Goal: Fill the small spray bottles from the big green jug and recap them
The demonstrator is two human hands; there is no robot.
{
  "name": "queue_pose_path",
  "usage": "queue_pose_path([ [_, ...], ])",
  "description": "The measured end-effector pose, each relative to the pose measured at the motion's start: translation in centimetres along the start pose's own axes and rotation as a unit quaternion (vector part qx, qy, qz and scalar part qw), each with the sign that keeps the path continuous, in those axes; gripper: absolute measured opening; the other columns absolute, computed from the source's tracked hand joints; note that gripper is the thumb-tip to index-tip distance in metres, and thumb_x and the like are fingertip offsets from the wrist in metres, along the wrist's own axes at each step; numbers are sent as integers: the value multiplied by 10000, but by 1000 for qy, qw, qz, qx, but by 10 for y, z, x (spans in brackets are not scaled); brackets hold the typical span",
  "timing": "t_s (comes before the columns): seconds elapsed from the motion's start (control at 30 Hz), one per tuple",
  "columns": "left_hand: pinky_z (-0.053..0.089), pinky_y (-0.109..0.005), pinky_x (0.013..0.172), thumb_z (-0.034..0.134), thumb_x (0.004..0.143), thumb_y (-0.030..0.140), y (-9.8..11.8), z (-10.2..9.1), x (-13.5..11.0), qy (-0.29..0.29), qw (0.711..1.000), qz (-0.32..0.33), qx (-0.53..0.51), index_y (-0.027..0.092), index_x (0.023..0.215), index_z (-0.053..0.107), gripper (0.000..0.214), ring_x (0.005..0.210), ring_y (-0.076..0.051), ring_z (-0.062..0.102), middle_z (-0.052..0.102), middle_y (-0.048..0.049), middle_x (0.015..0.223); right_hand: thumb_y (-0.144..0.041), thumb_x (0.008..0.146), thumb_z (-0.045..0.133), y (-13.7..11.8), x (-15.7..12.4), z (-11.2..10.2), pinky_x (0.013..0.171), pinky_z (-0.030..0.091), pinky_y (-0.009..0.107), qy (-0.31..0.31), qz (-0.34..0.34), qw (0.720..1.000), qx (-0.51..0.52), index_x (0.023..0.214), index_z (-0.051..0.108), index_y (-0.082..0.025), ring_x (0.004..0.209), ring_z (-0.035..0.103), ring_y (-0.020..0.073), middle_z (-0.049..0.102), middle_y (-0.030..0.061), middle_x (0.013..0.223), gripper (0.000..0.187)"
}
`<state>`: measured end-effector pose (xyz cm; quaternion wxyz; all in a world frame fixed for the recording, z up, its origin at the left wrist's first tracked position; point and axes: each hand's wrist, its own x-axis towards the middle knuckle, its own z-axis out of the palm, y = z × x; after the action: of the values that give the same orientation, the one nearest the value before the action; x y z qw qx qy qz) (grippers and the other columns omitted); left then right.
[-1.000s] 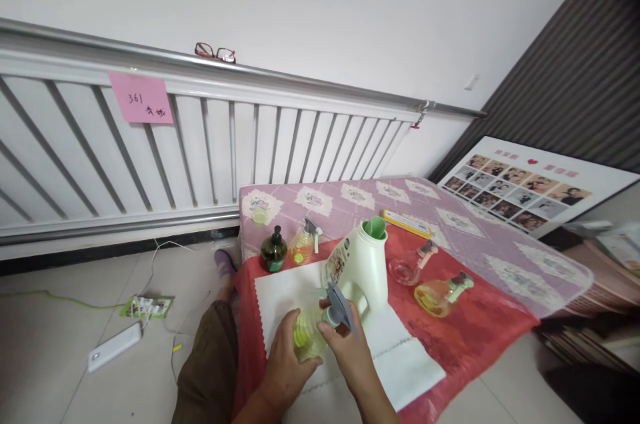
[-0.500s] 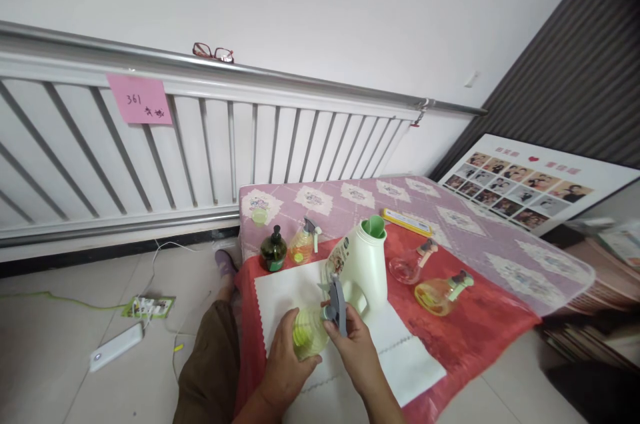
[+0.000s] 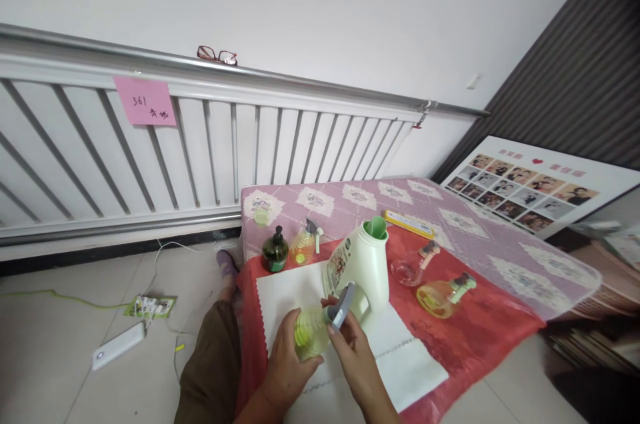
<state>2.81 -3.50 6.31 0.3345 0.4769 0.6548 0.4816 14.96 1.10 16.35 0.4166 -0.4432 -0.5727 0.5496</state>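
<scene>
My left hand is wrapped round the clear body of a spray bottle with yellow-green liquid, tilted to the right. With its fingers closed, my right hand grips the bottle's grey spray head at the neck. Just behind them a large pale-green jug stands on a white cloth, a green cap or cup in its mouth. Left of the jug are a dark green pump bottle and an orange-tinted spray bottle.
To the right, a pink spray bottle and a yellow spray bottle lie tilted on the red cloth. A yellow box and a small pale green lid-like disc rest farther back. A radiator lines the wall; cables cross the floor.
The grey spray head has turned in my right hand and now points at a different angle. My left hand keeps its hold on the bottle. The view has shifted slightly.
</scene>
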Motion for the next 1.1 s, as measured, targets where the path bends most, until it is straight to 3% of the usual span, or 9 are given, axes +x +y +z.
queue_pose_path([
  [0.1,254,-373,1134,653,586,173,1,0,0,-1,1000,-3,0,158,1344,315,830,1339,-255,349,406,-117,1419,-413,776,645,3,-1,0,1026,398,422,4,1,1000,0,1116,618,-254,1178,548,254,634,83,1242,377],
  [0.23,274,-367,1124,647,577,154,0,0,0,7,1000,-2,-1,160,1345,305,840,1327,-255,369,419,-120,1410,-401,702,712,12,4,5,862,510,389,52,-23,998,8,996,655,-221,962,641,247,705,88,1048,349],
  [0.43,326,-393,1092,654,590,172,-3,4,0,27,999,27,1,152,1319,339,795,1293,-271,414,446,-137,1381,-385,636,757,20,8,20,733,544,352,122,-31,992,13,921,605,-220,788,640,209,682,39,878,363],
  [0.6,349,-412,1074,674,610,207,-4,4,0,38,998,39,-4,147,1307,349,771,1279,-280,430,455,-153,1367,-411,685,720,22,0,24,843,525,375,132,-31,991,17,1034,564,-232,938,629,229,660,57,1010,422],
  [0.77,344,-406,1079,692,617,235,0,3,0,37,999,25,-2,146,1311,352,778,1283,-279,427,462,-147,1363,-437,809,593,18,-10,20,1028,415,417,80,-6,997,20,1188,528,-233,1206,521,247,570,104,1300,435],
  [0.87,361,-417,1066,701,610,239,-1,3,0,42,999,25,-4,146,1304,362,778,1267,-288,445,474,-148,1350,-427,785,624,16,-8,22,982,455,428,88,3,996,28,1115,572,-222,1133,574,259,626,105,1217,392],
  [1.0,385,-421,1045,711,603,236,-4,5,0,47,998,39,-5,145,1310,350,798,1244,-290,467,483,-157,1335,-385,671,722,20,0,29,842,531,395,150,-12,988,37,958,583,-226,923,646,242,690,56,961,356],
  [1.1,380,-423,1049,706,614,232,-7,6,0,50,998,48,-2,136,1312,343,793,1245,-288,463,479,-165,1332,-373,651,737,25,1,33,838,532,390,172,-13,984,38,962,552,-232,922,638,237,673,51,974,389],
])
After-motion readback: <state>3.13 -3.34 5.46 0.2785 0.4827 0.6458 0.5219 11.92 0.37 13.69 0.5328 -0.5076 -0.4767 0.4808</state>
